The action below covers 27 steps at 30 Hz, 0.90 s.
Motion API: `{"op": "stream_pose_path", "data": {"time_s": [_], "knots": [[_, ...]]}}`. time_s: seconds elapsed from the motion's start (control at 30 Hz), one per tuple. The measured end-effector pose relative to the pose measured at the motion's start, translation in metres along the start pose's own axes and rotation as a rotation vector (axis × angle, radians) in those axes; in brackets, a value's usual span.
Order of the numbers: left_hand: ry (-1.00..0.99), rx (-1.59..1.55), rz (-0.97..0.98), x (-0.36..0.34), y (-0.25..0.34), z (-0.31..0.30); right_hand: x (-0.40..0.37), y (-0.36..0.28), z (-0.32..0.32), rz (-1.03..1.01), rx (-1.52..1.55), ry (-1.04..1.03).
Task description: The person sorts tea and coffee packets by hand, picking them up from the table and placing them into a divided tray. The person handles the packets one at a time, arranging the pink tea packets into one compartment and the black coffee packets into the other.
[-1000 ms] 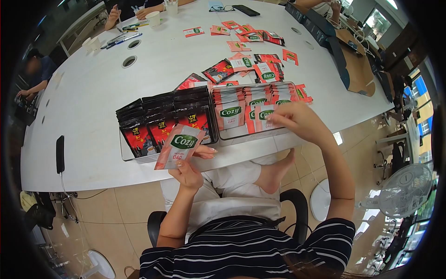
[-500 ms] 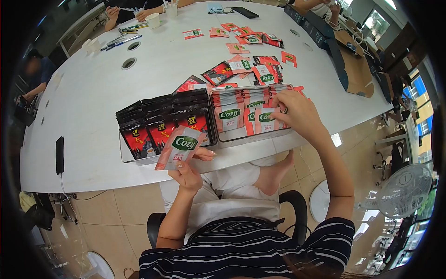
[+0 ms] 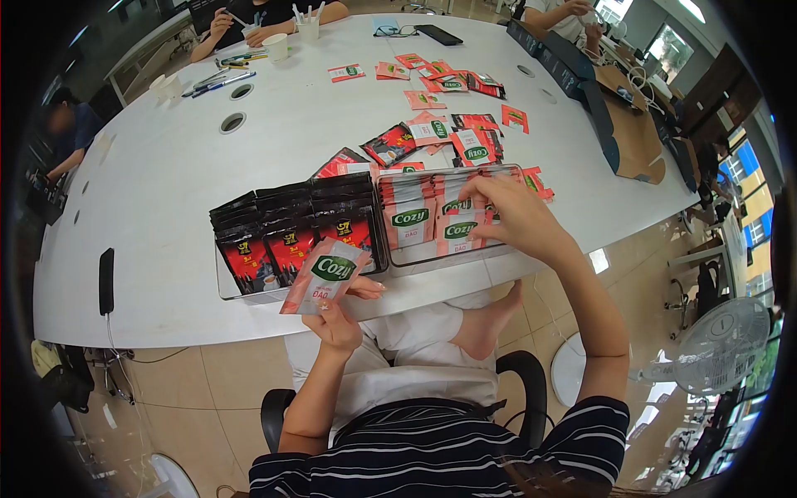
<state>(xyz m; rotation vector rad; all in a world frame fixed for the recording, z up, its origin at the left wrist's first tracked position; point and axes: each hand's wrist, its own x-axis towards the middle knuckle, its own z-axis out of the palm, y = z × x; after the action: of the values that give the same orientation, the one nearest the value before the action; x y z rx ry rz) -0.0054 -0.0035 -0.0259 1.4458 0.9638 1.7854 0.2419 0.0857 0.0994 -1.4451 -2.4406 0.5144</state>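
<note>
My left hand (image 3: 336,324) pinches a pink-and-white Cozy sachet (image 3: 328,274) by its lower edge, in front of the left container (image 3: 249,297). That container holds rows of black-and-red G7 coffee sachets (image 3: 290,249). Over the right container (image 3: 440,263), my right hand (image 3: 519,217) has its thumb and fingers closed at the right edge of another Cozy sachet (image 3: 456,236), at the front of the middle row. More Cozy sachets (image 3: 408,222) stand upright in the left row. My right hand covers much of the right row.
Loose pink and red sachets (image 3: 432,129) lie scattered behind the containers. Glasses (image 3: 394,31), a dark phone (image 3: 438,35), pens (image 3: 217,81) and paper cups (image 3: 276,47) are farther back. Dark cardboard boxes (image 3: 614,124) line the right edge. Other people sit around the table.
My right hand has moved a little left and down with the Cozy sachet, which now sits over the middle row. My left hand keeps its sachet almost in place.
</note>
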Motion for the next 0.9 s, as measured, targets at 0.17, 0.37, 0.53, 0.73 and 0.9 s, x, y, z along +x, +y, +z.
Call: {"op": "stream_pose_path", "data": {"time_s": [0.17, 0.37, 0.53, 0.73, 0.9], "knots": [[0.003, 0.004, 0.030, 0.003, 0.007, 0.001, 0.004, 0.020, 0.009, -0.179, -0.116, 0.177], [0.056, -0.021, 0.055, 0.003, 0.004, 0.003, 0.002, 0.004, 0.008, -0.251, -0.213, 0.400], [0.086, -0.033, 0.041, 0.003, 0.008, 0.007, -0.016, 0.002, -0.003, -0.103, 0.079, -0.092], [0.047, -0.022, 0.040, 0.003, 0.007, 0.003, -0.019, 0.004, 0.019, -0.177, 0.134, -0.195], [0.095, -0.043, 0.040, 0.000, 0.002, 0.006, -0.010, 0.008, 0.023, -0.202, 0.127, -0.149]]}}
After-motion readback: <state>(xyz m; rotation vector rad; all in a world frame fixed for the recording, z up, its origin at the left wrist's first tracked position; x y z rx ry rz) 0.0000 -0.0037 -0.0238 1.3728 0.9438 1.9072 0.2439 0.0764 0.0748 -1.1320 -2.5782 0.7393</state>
